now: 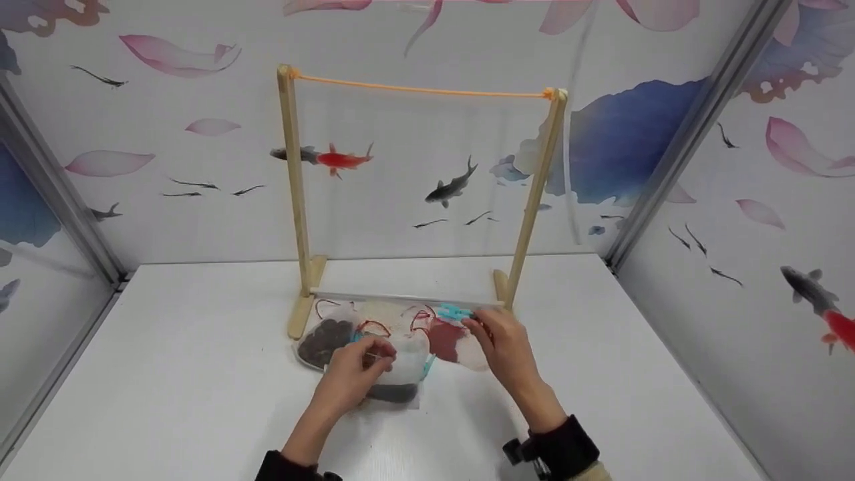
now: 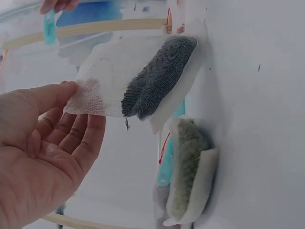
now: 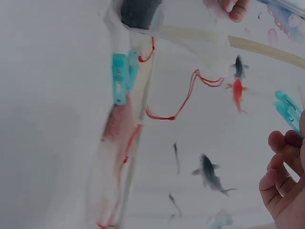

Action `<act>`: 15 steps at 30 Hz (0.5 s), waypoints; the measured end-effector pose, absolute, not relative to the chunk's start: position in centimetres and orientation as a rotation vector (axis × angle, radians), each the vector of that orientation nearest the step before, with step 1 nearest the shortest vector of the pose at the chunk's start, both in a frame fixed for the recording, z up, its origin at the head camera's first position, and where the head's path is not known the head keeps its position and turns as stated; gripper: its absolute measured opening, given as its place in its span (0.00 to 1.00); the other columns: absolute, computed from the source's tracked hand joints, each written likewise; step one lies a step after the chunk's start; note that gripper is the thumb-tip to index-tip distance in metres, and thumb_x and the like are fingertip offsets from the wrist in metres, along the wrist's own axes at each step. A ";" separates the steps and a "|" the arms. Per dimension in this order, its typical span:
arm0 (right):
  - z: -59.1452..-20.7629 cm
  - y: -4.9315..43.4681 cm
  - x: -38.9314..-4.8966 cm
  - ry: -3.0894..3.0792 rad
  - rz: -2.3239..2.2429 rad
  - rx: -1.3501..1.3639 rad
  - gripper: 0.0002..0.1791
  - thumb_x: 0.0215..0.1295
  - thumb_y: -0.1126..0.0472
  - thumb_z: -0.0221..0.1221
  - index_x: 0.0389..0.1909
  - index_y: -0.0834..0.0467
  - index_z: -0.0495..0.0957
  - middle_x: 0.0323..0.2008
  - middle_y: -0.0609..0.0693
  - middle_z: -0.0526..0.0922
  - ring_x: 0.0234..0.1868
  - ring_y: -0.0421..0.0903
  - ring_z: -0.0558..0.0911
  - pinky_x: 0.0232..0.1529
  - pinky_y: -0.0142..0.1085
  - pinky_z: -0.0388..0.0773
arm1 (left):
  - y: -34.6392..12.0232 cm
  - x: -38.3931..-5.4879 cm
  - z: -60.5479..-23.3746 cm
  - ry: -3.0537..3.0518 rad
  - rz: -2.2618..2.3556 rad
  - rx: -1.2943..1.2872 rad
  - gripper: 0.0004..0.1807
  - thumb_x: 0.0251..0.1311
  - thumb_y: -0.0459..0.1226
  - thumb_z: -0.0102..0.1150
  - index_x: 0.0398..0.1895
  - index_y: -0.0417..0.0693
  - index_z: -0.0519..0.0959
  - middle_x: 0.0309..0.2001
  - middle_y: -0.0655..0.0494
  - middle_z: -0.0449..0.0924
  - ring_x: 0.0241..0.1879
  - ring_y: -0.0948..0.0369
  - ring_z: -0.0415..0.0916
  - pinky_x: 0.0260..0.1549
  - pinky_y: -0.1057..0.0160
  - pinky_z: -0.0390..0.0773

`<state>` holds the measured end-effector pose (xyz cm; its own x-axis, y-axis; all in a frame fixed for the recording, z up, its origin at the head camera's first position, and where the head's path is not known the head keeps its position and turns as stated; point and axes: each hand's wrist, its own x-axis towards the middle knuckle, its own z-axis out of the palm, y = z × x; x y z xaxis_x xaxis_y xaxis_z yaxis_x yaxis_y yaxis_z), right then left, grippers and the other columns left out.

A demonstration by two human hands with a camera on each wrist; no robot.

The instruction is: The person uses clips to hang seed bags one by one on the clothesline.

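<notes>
My left hand (image 1: 357,374) pinches the top edge of a white mesh drawstring pouch (image 2: 107,59) between thumb and fingers. Dark, fine-looking filling (image 2: 159,76) sags at the pouch's lower end, and a loose red drawstring (image 3: 176,114) dangles from it. A teal clothespin (image 3: 287,109) is held in the fingertips of my right hand (image 1: 504,344), above the right part of the pouch pile. Below the left hand's pouch, in the left wrist view, lies another pouch with greenish filling (image 2: 190,167). Pouches with brown lumps (image 1: 327,342) and reddish filling (image 1: 444,339) lie beneath the hands.
A wooden stand rises behind the pouches, its left post (image 1: 294,180) and right post (image 1: 536,194) joined at the top by an orange cord (image 1: 421,89). More teal clothespins (image 3: 119,78) lie among the pouches. White printed panels (image 1: 401,220) enclose the white table (image 1: 200,374).
</notes>
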<state>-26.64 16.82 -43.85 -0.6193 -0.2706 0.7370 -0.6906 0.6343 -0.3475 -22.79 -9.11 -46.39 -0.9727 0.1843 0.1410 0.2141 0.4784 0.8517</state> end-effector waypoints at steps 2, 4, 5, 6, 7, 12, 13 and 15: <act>-41.4 16.3 -27.6 -2.160 0.742 0.814 0.05 0.61 0.59 0.60 0.29 0.56 0.75 0.20 0.44 0.73 0.25 0.37 0.66 0.24 0.27 0.65 | -9.3 -23.0 -45.3 -2.684 -1.482 -0.411 0.05 0.60 0.37 0.59 0.39 0.54 0.79 0.35 0.60 0.82 0.33 0.62 0.77 0.30 0.69 0.76; -39.0 15.7 -28.7 -2.108 0.663 0.881 0.06 0.61 0.59 0.60 0.29 0.57 0.76 0.20 0.45 0.74 0.24 0.40 0.67 0.23 0.29 0.65 | -9.4 -23.2 -44.0 -2.689 -1.409 -0.445 0.05 0.60 0.37 0.59 0.39 0.55 0.78 0.33 0.61 0.81 0.31 0.64 0.75 0.29 0.70 0.74; -37.8 15.3 -29.3 -2.089 0.625 0.911 0.07 0.61 0.59 0.60 0.28 0.57 0.76 0.20 0.46 0.74 0.24 0.41 0.68 0.23 0.30 0.65 | -9.5 -23.4 -43.2 -2.693 -1.375 -0.457 0.06 0.60 0.37 0.59 0.40 0.55 0.78 0.33 0.61 0.81 0.31 0.65 0.74 0.28 0.70 0.74; -36.7 14.9 -29.9 -2.075 0.592 0.937 0.07 0.62 0.58 0.60 0.28 0.57 0.76 0.20 0.46 0.75 0.24 0.42 0.68 0.23 0.30 0.65 | -9.7 -23.6 -42.4 -2.693 -1.348 -0.472 0.07 0.60 0.37 0.59 0.42 0.54 0.77 0.33 0.61 0.82 0.31 0.66 0.75 0.29 0.70 0.74; -35.6 14.5 -30.4 -2.066 0.561 0.962 0.07 0.62 0.58 0.59 0.28 0.57 0.75 0.19 0.46 0.75 0.24 0.43 0.68 0.23 0.31 0.65 | -9.8 -23.7 -41.5 -2.696 -1.329 -0.476 0.09 0.61 0.37 0.59 0.44 0.54 0.76 0.33 0.60 0.82 0.31 0.67 0.75 0.29 0.69 0.75; -30.4 12.7 -32.7 -2.040 0.442 1.049 0.10 0.65 0.55 0.56 0.28 0.57 0.75 0.20 0.47 0.76 0.24 0.44 0.68 0.23 0.32 0.65 | -10.3 -24.7 -36.3 -2.721 -1.229 -0.469 0.19 0.61 0.37 0.59 0.55 0.52 0.71 0.33 0.59 0.83 0.32 0.66 0.77 0.33 0.65 0.77; -29.4 12.3 -33.0 -2.035 0.417 1.058 0.11 0.66 0.55 0.55 0.28 0.57 0.74 0.20 0.48 0.77 0.24 0.45 0.68 0.23 0.32 0.65 | -10.5 -25.0 -35.1 -2.728 -1.196 -0.463 0.19 0.61 0.37 0.59 0.56 0.52 0.71 0.33 0.58 0.83 0.32 0.65 0.77 0.34 0.64 0.78; -27.5 11.5 -33.3 -2.018 0.342 1.068 0.12 0.67 0.53 0.54 0.29 0.57 0.75 0.21 0.49 0.79 0.23 0.46 0.68 0.23 0.33 0.66 | -10.8 -25.7 -32.9 -2.734 -1.117 -0.453 0.19 0.61 0.36 0.58 0.56 0.51 0.73 0.35 0.56 0.84 0.34 0.62 0.79 0.36 0.62 0.79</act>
<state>-33.27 11.47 -27.53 -0.3147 -0.5670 0.7612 -0.7859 0.6054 0.1260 -25.70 -10.82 -32.86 -0.9425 0.2186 0.2529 0.3332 0.6764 0.6569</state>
